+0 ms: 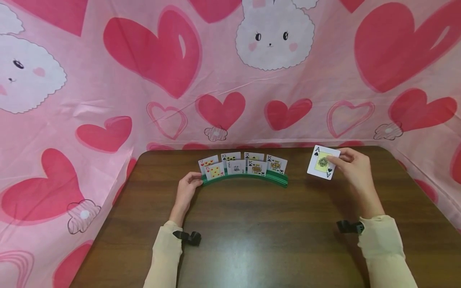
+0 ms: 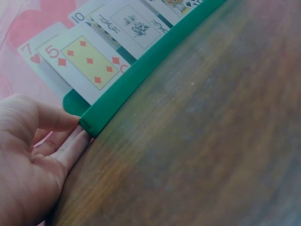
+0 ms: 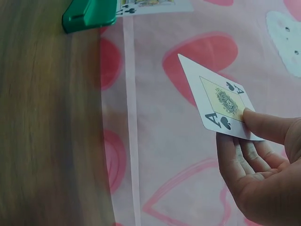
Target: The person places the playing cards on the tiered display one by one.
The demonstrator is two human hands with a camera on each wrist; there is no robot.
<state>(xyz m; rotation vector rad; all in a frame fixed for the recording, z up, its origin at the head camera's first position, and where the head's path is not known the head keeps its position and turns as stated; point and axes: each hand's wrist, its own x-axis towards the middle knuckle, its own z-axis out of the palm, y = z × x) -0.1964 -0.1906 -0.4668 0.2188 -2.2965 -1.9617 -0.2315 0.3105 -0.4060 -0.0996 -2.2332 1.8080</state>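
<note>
A curved green card holder (image 1: 245, 175) stands on the table with playing cards upright in two rows. Its front row has a five of diamonds (image 2: 89, 63), a joker (image 2: 136, 27) and a king (image 1: 256, 168). Behind them show a seven of hearts (image 1: 209, 161), a ten (image 1: 230, 156), a three (image 1: 254, 156) and another king (image 1: 276, 164). My left hand (image 1: 187, 190) grips the holder's left end between its fingers. To the right of the holder, my right hand (image 1: 356, 172) pinches an ace of spades (image 1: 323, 162) between thumb and fingers, raised off the table, face toward me.
The brown wooden table (image 1: 230, 224) ends just behind the holder. Beyond it hangs a pink cloth (image 1: 252, 84) with hearts and white rabbit faces, which also runs along both sides. Each wrist wears a black strap (image 1: 187, 237) with a small mount.
</note>
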